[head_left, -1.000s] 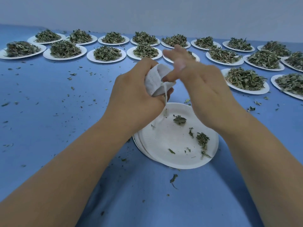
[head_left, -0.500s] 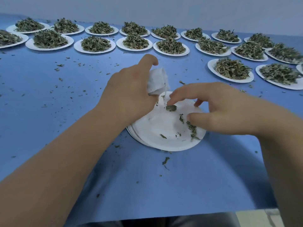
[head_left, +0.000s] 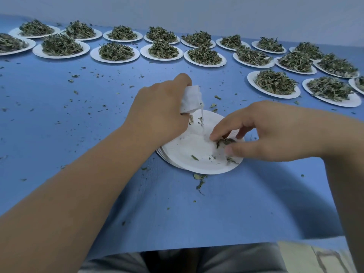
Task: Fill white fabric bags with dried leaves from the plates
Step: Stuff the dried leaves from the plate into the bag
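Few leaves [head_left: 225,142] lay on the near plate [head_left: 189,154], the top of a small stack, and the right hand [head_left: 266,134] was pinching a clump of them between thumb and fingertips, its other fingers loosely curled. The left hand [head_left: 157,113] gripped the bag [head_left: 191,99] just above the plate's far edge, with a string [head_left: 202,123] hanging from it down to the plate. The step looked like clearing this plate's last scraps into the bag. Next the pinch would need lifting to the bag's mouth, which the left hand hid — how open it stood I could not tell. Crumbs might drop on the way.

Blue cloth [head_left: 78,134] covered the table, strewn with leaf bits. Many heaped plates [head_left: 273,84] stood in rows along the far side and right, well apart from the hands. Behind them rose a plain pale wall [head_left: 177,8].
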`<state>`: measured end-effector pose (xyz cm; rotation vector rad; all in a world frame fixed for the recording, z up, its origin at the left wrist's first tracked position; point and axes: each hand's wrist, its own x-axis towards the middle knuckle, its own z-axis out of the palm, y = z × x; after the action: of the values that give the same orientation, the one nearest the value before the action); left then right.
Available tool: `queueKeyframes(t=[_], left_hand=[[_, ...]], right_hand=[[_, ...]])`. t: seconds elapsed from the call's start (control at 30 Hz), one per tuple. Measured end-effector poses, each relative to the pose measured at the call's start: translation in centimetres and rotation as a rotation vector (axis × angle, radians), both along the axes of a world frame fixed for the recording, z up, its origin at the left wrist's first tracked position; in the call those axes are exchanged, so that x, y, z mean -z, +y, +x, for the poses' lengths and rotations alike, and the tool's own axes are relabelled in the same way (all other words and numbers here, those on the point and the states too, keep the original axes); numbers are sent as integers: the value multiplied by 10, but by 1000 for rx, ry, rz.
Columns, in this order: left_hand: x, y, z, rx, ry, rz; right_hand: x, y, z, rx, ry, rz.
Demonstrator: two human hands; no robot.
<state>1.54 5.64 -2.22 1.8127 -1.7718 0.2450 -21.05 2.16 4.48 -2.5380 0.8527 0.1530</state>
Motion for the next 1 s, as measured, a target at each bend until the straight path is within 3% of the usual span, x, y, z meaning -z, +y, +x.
queueKeyframes(t=[0.37,0.6,0.7,0.8,1.0], left_hand=[[1,1,1,-57,58,-52],[-14,4,20,-8,374,-145],[-24,8,30,-2,514,-204],[-25,9,38,5,478,-212],[-20,8,40,38,433,-133]], right_hand=[[19,-1,10,36,-169,-146],[16,-18,34,140,-386,-248],[18,-23,50,136,-386,-283],[23,-23,63,113,-371,-237],[26,-16,65,12,-113,-208]])
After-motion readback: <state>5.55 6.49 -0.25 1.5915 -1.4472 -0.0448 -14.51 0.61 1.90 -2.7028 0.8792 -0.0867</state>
